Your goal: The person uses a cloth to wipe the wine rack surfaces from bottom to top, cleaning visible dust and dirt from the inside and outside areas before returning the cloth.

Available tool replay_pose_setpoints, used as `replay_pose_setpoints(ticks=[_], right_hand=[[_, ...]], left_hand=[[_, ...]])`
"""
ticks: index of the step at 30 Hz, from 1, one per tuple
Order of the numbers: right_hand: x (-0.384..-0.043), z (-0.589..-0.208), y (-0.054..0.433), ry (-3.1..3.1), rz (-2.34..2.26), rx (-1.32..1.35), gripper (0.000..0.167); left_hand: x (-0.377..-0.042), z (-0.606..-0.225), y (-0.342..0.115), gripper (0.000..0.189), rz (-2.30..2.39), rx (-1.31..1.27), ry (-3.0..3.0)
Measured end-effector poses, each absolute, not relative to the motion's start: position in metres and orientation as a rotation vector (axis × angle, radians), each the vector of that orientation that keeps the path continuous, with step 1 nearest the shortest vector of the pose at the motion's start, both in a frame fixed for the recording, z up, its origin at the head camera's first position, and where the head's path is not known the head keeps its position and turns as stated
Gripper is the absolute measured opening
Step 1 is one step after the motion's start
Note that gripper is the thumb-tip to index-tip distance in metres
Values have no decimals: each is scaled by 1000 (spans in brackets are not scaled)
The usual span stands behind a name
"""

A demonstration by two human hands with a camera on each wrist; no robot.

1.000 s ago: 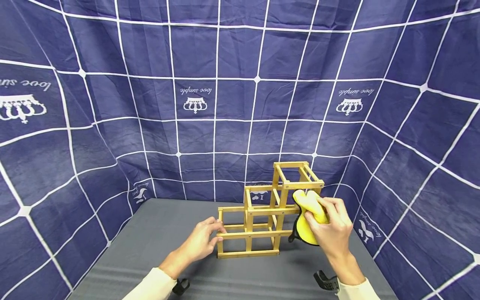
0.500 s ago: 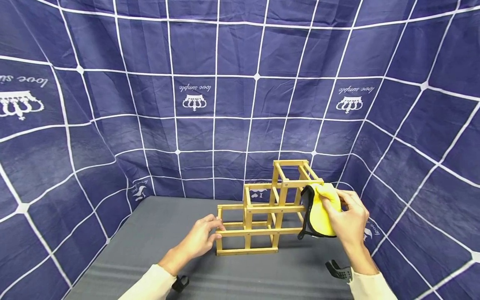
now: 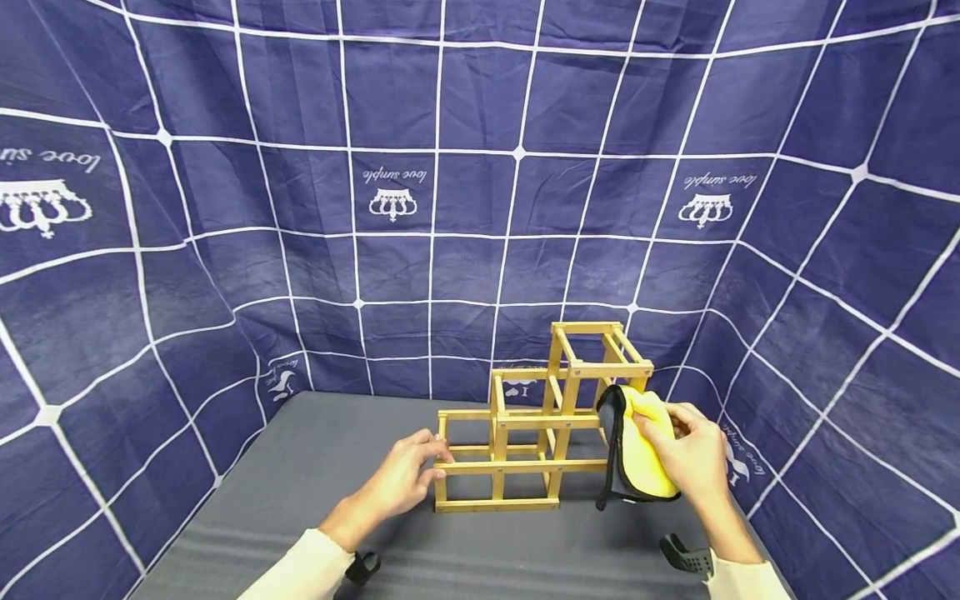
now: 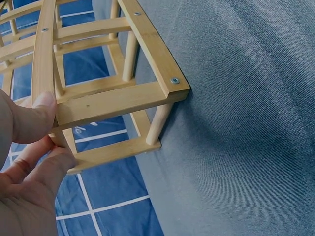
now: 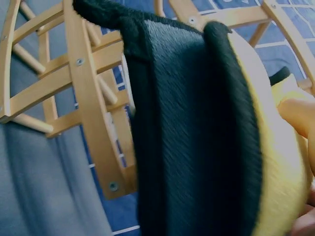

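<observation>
A stepped wooden rack (image 3: 498, 467) of light slats and dowels stands on the grey surface, tallest at its right. My left hand (image 3: 408, 471) grips its left end; in the left wrist view the thumb (image 4: 37, 115) lies on the slat and the fingers curl round behind the corner. My right hand (image 3: 693, 454) pinches a folded cloth (image 3: 648, 450), yellow on one side, grey on the other, with a black edge. The cloth hangs at the rack's right end and covers part of its lower slats. In the right wrist view the cloth's grey side (image 5: 179, 98) fills the middle.
A grey cloth-covered surface (image 3: 300, 483) spreads under the rack. Blue curtain with a white grid (image 3: 390, 275) rises behind and at both sides, close to the rack's right end. A black strap (image 3: 686, 554) sits at the right wrist, another (image 3: 363, 568) at the left.
My right hand has moved right with the cloth, rising and then dropping a little, and the cloth's grey side has turned into view. The left hand stays on the rack's left end.
</observation>
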State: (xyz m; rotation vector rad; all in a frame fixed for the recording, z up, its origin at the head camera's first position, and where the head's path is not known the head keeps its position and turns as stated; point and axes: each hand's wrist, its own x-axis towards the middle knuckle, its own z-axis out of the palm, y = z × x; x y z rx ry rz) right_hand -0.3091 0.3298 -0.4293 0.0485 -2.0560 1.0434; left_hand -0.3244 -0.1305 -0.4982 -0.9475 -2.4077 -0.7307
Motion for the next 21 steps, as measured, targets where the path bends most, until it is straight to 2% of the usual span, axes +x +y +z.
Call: replay_pose_setpoints(ticks=[9,21], right_hand=[[-319,-414,327,-1882,1023,108,35],[-312,-421,321,-1823,1043,94,37]], left_hand=[[-324,-497,-129,27,-731,-935,-2403],[-321,-495,-126,29,-721,-924,-2372]])
